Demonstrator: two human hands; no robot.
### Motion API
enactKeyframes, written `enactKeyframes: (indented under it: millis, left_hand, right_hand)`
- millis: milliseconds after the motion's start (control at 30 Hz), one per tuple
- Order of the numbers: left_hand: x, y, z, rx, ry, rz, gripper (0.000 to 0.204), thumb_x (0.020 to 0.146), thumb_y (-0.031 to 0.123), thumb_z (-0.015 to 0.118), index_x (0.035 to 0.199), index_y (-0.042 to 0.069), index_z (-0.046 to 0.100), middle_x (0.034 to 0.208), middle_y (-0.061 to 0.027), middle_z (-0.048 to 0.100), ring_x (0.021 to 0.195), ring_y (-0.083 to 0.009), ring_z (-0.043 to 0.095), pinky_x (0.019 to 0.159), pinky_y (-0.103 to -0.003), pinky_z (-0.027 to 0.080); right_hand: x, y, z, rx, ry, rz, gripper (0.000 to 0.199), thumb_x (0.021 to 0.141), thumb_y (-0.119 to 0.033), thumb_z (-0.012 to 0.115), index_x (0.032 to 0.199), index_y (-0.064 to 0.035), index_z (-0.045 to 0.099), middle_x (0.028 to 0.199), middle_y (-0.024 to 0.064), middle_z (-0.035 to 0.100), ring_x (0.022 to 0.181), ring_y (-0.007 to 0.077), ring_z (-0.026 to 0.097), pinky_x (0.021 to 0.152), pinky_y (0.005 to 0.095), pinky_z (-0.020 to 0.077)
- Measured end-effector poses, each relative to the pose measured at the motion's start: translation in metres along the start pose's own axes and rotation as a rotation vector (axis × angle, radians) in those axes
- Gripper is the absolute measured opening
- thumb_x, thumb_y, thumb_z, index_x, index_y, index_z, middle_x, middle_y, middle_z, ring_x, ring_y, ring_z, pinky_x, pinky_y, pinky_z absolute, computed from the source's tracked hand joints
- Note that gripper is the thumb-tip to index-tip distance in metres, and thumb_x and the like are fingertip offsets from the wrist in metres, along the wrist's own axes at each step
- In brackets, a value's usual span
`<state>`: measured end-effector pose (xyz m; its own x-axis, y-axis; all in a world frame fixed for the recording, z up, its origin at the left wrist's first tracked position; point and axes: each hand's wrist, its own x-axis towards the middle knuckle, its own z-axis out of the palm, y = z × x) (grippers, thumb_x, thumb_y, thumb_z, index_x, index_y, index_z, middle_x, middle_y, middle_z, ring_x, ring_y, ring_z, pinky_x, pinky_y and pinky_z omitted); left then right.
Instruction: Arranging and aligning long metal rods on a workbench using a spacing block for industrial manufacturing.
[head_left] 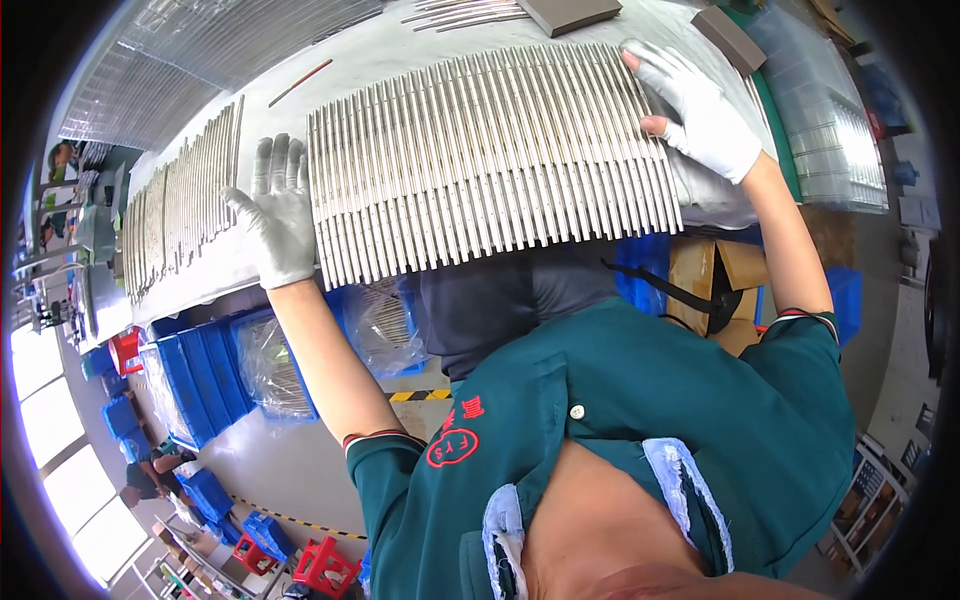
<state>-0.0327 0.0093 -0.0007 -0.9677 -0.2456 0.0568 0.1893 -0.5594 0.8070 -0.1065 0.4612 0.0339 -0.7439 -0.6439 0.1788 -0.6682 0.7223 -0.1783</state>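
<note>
A wide row of slim silvery metal rods [480,150] lies side by side on the white-covered table, their near ends reaching past its front edge. At the row's left end my left hand [273,215], in a white glove with greyed fingers, lies flat with its fingers stretched out and its edge against the outermost rod. My right hand [695,110], gloved in white with bare thumb and fingertip showing, rests at the row's right end. Its thumb and fingers are spread apart along the last rods. Neither hand is wrapped round a rod.
More rods [185,205] lie in a smaller group at left. A single reddish-brown rod [300,82] lies behind the row. Dark blocks [568,14] sit at the back. Clear plastic boxes [825,110] stand right. Blue crates [200,385] stand below the table. Another person [155,470] is far left.
</note>
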Motion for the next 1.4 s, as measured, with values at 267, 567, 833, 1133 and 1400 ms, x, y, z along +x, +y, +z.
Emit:
enactKeyframes:
  millis: [267, 567, 833, 1133, 1400]
  left_hand:
    - [-0.002, 0.0, 0.007, -0.012, 0.035, 0.012, 0.086, 0.078, 0.061, 0.054, 0.13, -0.003, 0.034, 0.132, -0.0189, 0.04, 0.127, -0.0306, 0.034, 0.112, -0.042, 0.024]
    - [-0.001, -0.001, 0.007, -0.033, 0.025, 0.011, 0.088, 0.076, 0.059, 0.058, 0.131, -0.006, 0.033, 0.133, -0.0216, 0.037, 0.13, -0.0335, 0.03, 0.113, -0.042, 0.022]
    - [-0.004, 0.0, 0.006, 0.0, 0.031, 0.021, 0.09, 0.074, 0.06, 0.059, 0.131, -0.005, 0.033, 0.133, -0.0213, 0.038, 0.129, -0.0327, 0.031, 0.113, -0.043, 0.021]
    - [-0.002, -0.001, 0.011, 0.017, 0.05, 0.014, 0.09, 0.074, 0.061, 0.059, 0.129, -0.005, 0.035, 0.133, -0.0212, 0.038, 0.129, -0.0327, 0.031, 0.113, -0.043, 0.023]
    - [-0.004, 0.002, 0.01, -0.001, 0.092, 0.003, 0.093, 0.073, 0.063, 0.059, 0.13, -0.005, 0.03, 0.133, -0.0212, 0.036, 0.127, -0.0326, 0.033, 0.112, -0.041, 0.024]
  right_hand:
    - [0.004, -0.01, 0.006, -0.018, -0.078, -0.069, 0.066, 0.082, -0.04, 0.057, 0.14, -0.0172, 0.034, 0.142, 0.013, 0.035, 0.132, 0.0297, 0.03, 0.11, 0.0391, 0.0236]
    - [0.032, -0.038, 0.009, -0.032, -0.078, -0.251, 0.065, 0.084, -0.044, 0.053, 0.139, -0.014, 0.036, 0.142, 0.0134, 0.035, 0.132, 0.0326, 0.03, 0.111, 0.0411, 0.021]
    - [0.016, -0.065, 0.008, 0.059, -0.24, -0.499, 0.077, 0.08, -0.061, 0.043, 0.135, -0.0068, 0.041, 0.144, 0.0186, 0.03, 0.134, 0.0355, 0.025, 0.113, 0.0456, 0.0139]
    - [0.018, -0.081, 0.016, 0.154, -0.295, -0.636, 0.085, 0.081, -0.07, 0.028, 0.134, -0.0051, 0.041, 0.142, 0.02, 0.032, 0.132, 0.0382, 0.027, 0.111, 0.0481, 0.0168]
    - [0.011, -0.025, -0.002, -0.017, -0.209, -0.281, 0.082, 0.082, -0.071, 0.024, 0.138, -0.0117, 0.036, 0.143, 0.0208, 0.029, 0.132, 0.0392, 0.026, 0.111, 0.0472, 0.0172]
